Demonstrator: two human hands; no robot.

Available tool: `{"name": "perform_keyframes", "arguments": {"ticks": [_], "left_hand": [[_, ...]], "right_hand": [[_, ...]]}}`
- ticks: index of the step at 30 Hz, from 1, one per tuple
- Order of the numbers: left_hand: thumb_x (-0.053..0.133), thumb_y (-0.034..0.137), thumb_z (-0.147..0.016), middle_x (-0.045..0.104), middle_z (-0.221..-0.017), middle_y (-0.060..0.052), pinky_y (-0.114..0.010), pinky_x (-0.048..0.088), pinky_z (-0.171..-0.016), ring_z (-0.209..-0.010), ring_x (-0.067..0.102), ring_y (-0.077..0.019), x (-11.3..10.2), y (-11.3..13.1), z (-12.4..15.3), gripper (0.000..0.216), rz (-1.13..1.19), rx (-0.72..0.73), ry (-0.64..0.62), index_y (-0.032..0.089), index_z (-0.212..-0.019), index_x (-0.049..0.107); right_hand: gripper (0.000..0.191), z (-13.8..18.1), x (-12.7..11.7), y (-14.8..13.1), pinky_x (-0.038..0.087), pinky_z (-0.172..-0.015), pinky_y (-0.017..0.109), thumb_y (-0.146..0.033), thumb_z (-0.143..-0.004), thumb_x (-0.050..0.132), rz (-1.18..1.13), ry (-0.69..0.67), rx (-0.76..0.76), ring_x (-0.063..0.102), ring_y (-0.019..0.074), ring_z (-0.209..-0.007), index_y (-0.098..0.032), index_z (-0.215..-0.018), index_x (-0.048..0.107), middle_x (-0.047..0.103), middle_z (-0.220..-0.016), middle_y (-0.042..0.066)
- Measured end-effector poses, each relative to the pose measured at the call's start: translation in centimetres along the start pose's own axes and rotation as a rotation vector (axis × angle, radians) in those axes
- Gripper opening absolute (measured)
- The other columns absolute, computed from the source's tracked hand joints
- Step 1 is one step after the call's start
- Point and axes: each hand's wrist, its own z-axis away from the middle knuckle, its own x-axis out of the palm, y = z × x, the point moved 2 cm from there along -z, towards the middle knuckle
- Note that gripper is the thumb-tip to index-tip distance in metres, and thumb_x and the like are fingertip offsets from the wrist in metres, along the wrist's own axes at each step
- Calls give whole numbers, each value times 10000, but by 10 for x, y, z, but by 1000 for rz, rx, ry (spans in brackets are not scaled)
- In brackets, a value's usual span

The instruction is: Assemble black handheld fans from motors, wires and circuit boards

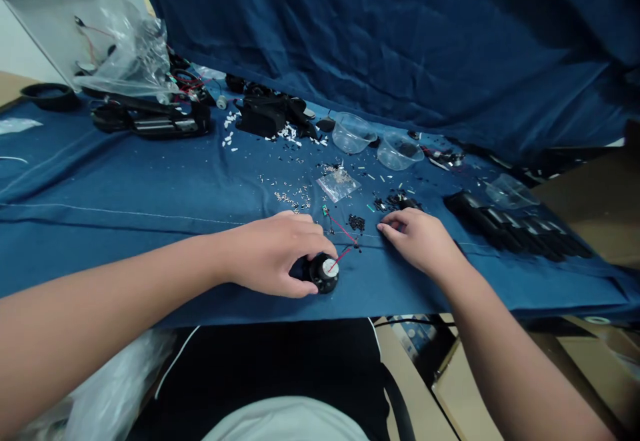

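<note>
- Blue cloth-covered bench (125,181), scattered small parts (293,194) across the upper middle of the frame
- Left hand (267,254) gripping a round black speaker (324,282), lower middle
- Right hand (417,241) open, resting on the bench just right of it
- Speaker's red wire (343,258) runs up-right toward the right hand

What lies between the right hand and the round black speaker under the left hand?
A thin red wire runs from the speaker toward a small black part near the right hand, crossing the gap on the blue cloth. Nothing larger stands there.
</note>
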Motion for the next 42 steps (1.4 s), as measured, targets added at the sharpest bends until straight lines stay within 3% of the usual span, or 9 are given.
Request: {"name": "perform_keyframes", "arguments": {"ticks": [6, 11, 15, 18, 26, 32, 42], "left_hand": [[952, 424, -955, 763, -1030, 3, -385, 414, -989, -1038, 674, -244, 3, 3, -5, 476, -30, -49, -12, 261, -1346, 735], [964, 395, -953, 800, -1077, 9, -382, 408, -988, -1088, 691, -251, 6, 2, -6, 501, -38, -52, -12, 267, -1379, 732], [969, 421, -950, 812, -1093, 30, -382, 410, -1011, -1095, 694, -235, 8, -2, -6, 523, -45, -29, -10, 288, -1391, 721], [956, 401, -962, 800, -1087, 32, -374, 420, -1015, -1074, 688, -223, 7, -3, -5, 507, -50, -17, -3, 293, -1395, 717], [917, 333, -997, 758, -1094, 30, -330, 417, -989, -1037, 659, -187, 9, -4, -3, 511, -78, 55, 27, 294, -1448, 680], [873, 381, -1025, 768, -1131, 11, -348, 434, -1007, -1040, 671, -189, 9, -7, -1, 503, -75, 92, 45, 279, -1470, 661], [842, 474, -1019, 782, -1085, 14, -384, 421, -1018, -1054, 702, -239, 10, -7, -4, 481, -22, 18, 7, 343, -1454, 684]], "right_hand": [[347, 6, -7, 2, 589, -849, 302, -497, -1114, 729, -49, 85, -51, 659, 136, -841, -157, -1062, 770, 724, -942, 33], [183, 55, -19, -33, 558, -749, 281, -366, -1132, 692, -167, 244, -175, 714, 139, -837, -224, -1085, 798, 777, -1006, 36], [90, 95, -11, -63, 603, -886, 273, -236, -1123, 694, -230, 169, -335, 760, 131, -968, -243, -1123, 784, 788, -1070, 7], [117, 108, -6, -67, 599, -950, 279, -201, -1117, 692, -237, 146, -356, 753, 133, -1026, -238, -1175, 787, 778, -1111, 16], [148, 108, -10, -58, 596, -938, 259, -178, -1110, 683, -241, 120, -273, 734, 121, -1043, -216, -1202, 792, 759, -1124, 23], [185, 102, -12, -63, 606, -862, 298, -240, -1118, 716, -244, 59, -344, 734, 150, -972, -205, -1274, 810, 748, -1082, 49], [65, 86, -29, -60, 541, -735, 252, -231, -1103, 706, -293, -152, -377, 697, 116, -868, -231, -1059, 755, 741, -1014, 3]]}}
